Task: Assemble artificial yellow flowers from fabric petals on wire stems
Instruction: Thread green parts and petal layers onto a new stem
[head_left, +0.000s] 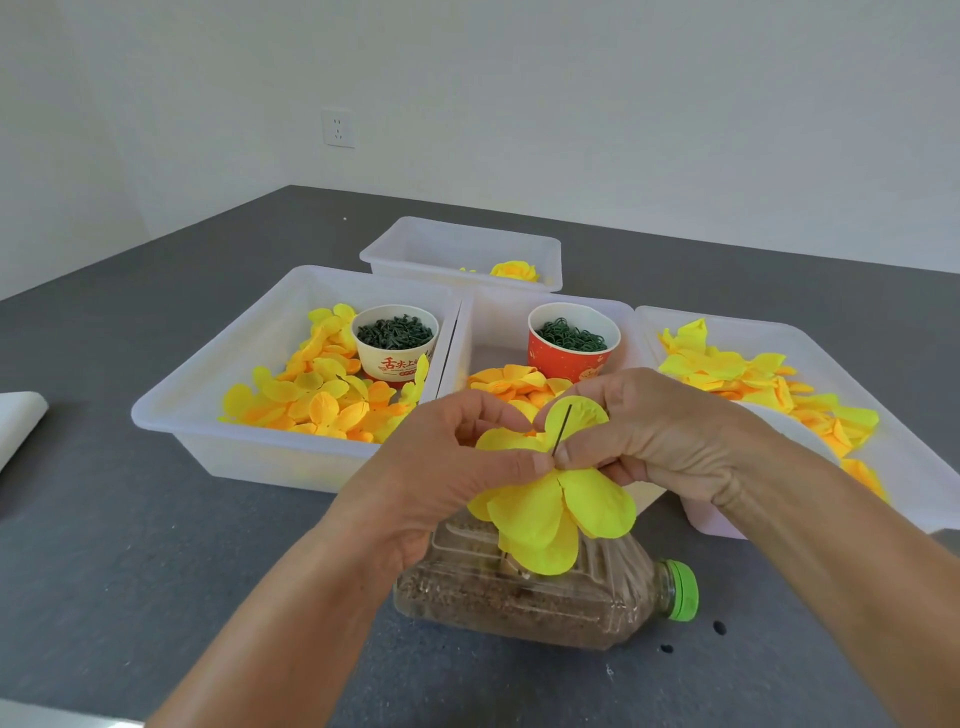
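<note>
Bare grey table (156, 571) open at near left and along the front edge; more bare surface far left and behind the trays. Ahead, blocked by a row of three white trays side by side: left tray (171, 415) heaped with petals, a cream cup (396, 358) standing in it; middle tray (470, 332) with a red cup (571, 353); right tray (909, 457) full of petals. A fourth tray (462, 249) behind them. In the near centre, a clear bottle (519, 603) lying on its side, green cap (683, 597) pointing right, under both hands. At the left edge, a white object (18, 421). Narrow gap only between bottle and trays.
</note>
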